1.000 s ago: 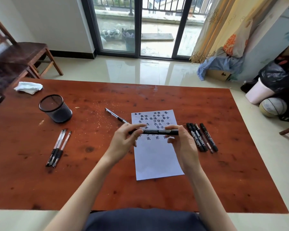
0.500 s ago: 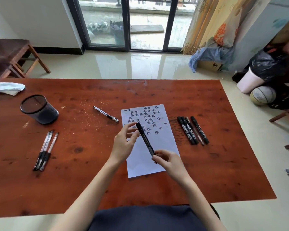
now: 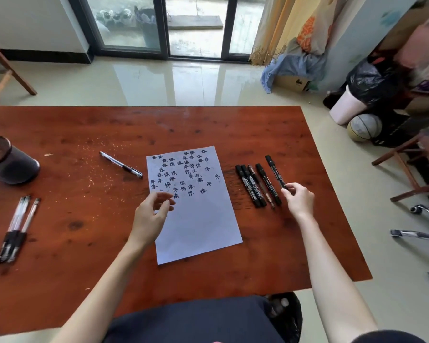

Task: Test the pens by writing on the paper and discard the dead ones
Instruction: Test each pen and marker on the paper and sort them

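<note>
A white paper (image 3: 198, 219) with several black written characters on its upper half lies in the middle of the red-brown table (image 3: 84, 134). My right hand (image 3: 299, 200) pinches the near end of a black marker (image 3: 275, 172), at the right end of a row of black markers (image 3: 252, 186) lying right of the paper. My left hand (image 3: 151, 214) hovers open over the paper's left edge, holding nothing. A single black pen (image 3: 120, 164) lies left of the paper. Three clear pens (image 3: 16, 229) lie at the far left.
A black mesh pen cup (image 3: 5, 160) stands at the table's left edge. On the floor to the right are a white bin with a black bag (image 3: 357, 97), a basketball (image 3: 363, 127), a wooden chair (image 3: 416, 164) and a metal chair base (image 3: 421, 224).
The marker that both hands held over the paper has gone to the right with my right hand, to the end of the marker row. My left hand let go and opened.
</note>
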Action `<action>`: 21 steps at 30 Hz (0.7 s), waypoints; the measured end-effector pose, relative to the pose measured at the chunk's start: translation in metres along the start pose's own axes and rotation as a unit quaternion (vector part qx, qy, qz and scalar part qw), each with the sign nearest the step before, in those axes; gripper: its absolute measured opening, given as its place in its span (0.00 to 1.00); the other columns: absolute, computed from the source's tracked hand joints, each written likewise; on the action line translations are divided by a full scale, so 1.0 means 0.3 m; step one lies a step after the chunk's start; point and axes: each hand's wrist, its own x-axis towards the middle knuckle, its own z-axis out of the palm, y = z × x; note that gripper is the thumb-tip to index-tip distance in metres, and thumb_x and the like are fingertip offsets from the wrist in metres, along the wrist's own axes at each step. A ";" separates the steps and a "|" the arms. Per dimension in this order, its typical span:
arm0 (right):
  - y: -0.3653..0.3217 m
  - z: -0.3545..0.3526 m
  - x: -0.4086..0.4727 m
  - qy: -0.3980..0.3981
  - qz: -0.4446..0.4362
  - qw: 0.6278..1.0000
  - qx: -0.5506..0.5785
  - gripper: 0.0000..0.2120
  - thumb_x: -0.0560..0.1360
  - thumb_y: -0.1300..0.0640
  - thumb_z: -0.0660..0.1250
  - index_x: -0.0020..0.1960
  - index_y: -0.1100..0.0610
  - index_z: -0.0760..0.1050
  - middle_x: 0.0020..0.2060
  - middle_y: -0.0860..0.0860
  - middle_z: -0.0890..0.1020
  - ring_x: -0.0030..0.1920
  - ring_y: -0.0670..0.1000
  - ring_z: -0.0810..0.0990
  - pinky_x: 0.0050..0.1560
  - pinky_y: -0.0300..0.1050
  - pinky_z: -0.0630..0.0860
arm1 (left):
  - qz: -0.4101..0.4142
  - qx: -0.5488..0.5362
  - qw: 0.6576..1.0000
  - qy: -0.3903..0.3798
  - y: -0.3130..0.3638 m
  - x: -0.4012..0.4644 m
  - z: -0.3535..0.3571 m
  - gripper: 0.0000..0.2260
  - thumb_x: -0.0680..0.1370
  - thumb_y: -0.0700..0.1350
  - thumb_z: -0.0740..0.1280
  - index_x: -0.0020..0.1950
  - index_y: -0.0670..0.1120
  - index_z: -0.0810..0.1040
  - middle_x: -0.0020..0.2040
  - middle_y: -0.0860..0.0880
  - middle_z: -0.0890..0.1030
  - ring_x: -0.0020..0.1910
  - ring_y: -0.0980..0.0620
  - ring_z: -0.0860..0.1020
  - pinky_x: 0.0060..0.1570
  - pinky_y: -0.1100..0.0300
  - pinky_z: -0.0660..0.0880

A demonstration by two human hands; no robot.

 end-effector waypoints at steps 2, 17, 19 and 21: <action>0.022 0.018 0.020 -0.014 -0.002 1.000 -0.028 0.10 0.73 0.63 0.67 0.52 0.66 0.78 0.50 0.64 0.82 0.53 0.61 0.78 0.54 0.46 0.69 | -0.010 0.003 1.000 0.005 -0.008 -0.001 -0.001 0.07 0.77 0.34 0.59 0.48 0.43 0.74 0.40 0.52 0.78 0.40 0.57 0.77 0.40 0.64 0.73; -0.080 0.077 -0.007 0.020 -0.034 0.996 -0.079 0.10 0.75 0.63 0.60 0.53 0.65 0.76 0.52 0.65 0.77 0.57 0.64 0.71 0.52 0.52 0.71 | -0.057 0.009 0.998 0.028 -0.059 0.000 -0.070 0.09 0.77 0.34 0.59 0.44 0.46 0.75 0.39 0.50 0.79 0.38 0.57 0.77 0.39 0.68 0.73; -0.169 0.130 -0.036 0.002 -0.099 0.993 -0.060 0.10 0.75 0.64 0.60 0.53 0.66 0.76 0.52 0.64 0.78 0.56 0.63 0.73 0.54 0.52 0.71 | -0.067 0.006 0.997 0.042 -0.075 0.002 -0.103 0.10 0.77 0.34 0.59 0.44 0.47 0.75 0.39 0.50 0.80 0.38 0.55 0.78 0.39 0.65 0.74; -0.271 0.210 -0.074 -0.044 -0.164 0.985 -0.031 0.09 0.74 0.66 0.61 0.52 0.66 0.76 0.50 0.63 0.79 0.54 0.61 0.75 0.55 0.49 0.70 | -0.076 0.011 0.995 0.062 -0.098 0.005 -0.146 0.10 0.76 0.35 0.60 0.44 0.48 0.76 0.39 0.51 0.80 0.38 0.55 0.78 0.40 0.63 0.74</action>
